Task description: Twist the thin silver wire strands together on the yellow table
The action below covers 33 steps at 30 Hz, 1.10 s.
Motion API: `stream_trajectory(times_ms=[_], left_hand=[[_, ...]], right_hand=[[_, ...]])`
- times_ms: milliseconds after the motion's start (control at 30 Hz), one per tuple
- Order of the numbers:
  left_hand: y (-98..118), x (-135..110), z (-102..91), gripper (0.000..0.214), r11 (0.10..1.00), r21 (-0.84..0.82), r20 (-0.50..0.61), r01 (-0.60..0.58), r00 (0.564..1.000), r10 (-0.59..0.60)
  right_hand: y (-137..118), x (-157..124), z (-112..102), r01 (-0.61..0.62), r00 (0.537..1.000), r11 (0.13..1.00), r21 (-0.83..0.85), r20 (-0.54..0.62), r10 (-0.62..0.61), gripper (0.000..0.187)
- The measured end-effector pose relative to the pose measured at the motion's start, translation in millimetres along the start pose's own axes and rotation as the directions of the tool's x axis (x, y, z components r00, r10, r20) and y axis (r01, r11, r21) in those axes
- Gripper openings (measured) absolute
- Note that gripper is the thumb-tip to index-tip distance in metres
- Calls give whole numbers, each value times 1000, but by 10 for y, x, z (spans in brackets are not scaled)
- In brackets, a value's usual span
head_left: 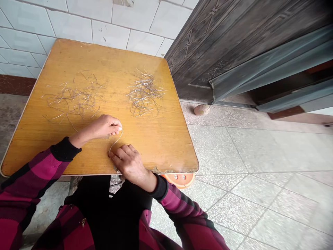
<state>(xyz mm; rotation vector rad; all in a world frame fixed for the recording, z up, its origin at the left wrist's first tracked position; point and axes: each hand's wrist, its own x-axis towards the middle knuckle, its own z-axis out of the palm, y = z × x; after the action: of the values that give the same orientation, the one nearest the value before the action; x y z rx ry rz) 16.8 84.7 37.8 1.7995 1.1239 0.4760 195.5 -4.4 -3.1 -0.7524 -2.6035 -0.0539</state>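
A thin, silvery piece of wire [117,140] curves between my two hands, just above the front part of the wooden table [166,146]. My left hand [104,126] pinches its upper end between thumb and forefinger. At the lower end, the fingers of my right hand [127,161] are closed on the wire near the table's front edge. Beyond my left hand lies a loose, spread-out heap of bent wires [78,99]. A denser pile of straighter wires [145,92] rests on the right side of the table.
White wall tiles [110,34] border the table's back edge. To the right stands a dark carved door [205,45] with a grey-green curtain [273,66]. A roundish stone-like object [201,109] sits on the tiled floor by it. An orange stool [182,180] shows under the table.
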Motion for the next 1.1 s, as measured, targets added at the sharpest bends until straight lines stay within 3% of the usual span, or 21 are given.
stream_trajectory(times_ms=[100,233,333,467,600,733,867,967,1033,1100], left_hand=[[-70,29,90,19,963,245,-123,-113,982,147],[-178,63,168,24,866,465,-148,-183,949,280],[-202,30,157,18,813,538,-159,-223,920,358],[-105,-176,149,23,824,512,-252,-244,874,415],[24,-458,226,15,918,388,-349,-82,909,229],[64,-582,305,16,988,139,-182,61,983,-35],[33,-561,354,21,959,-176,-47,221,972,-232],[23,-538,382,20,901,-350,6,257,962,-272],[44,-536,386,17,885,-390,-28,253,958,-286],[84,-544,377,13,888,-389,-85,246,950,-300]], right_hand=[[-8,15,26,-47,999,999,-3,-9,47,16],[-9,2,39,-105,994,994,1,-18,105,13],[5,-15,28,-154,988,988,0,-29,153,16],[20,-16,21,-203,978,979,21,-32,204,20],[17,-16,14,-219,971,975,35,-93,221,18],[-6,-12,-18,-198,971,980,4,-133,197,13],[-31,-5,-61,-201,969,979,47,-137,205,13],[3,-30,-119,-254,955,952,174,-113,275,15],[83,-64,-168,-303,933,876,376,-69,352,17],[207,-96,-204,-377,879,689,619,5,477,20]])
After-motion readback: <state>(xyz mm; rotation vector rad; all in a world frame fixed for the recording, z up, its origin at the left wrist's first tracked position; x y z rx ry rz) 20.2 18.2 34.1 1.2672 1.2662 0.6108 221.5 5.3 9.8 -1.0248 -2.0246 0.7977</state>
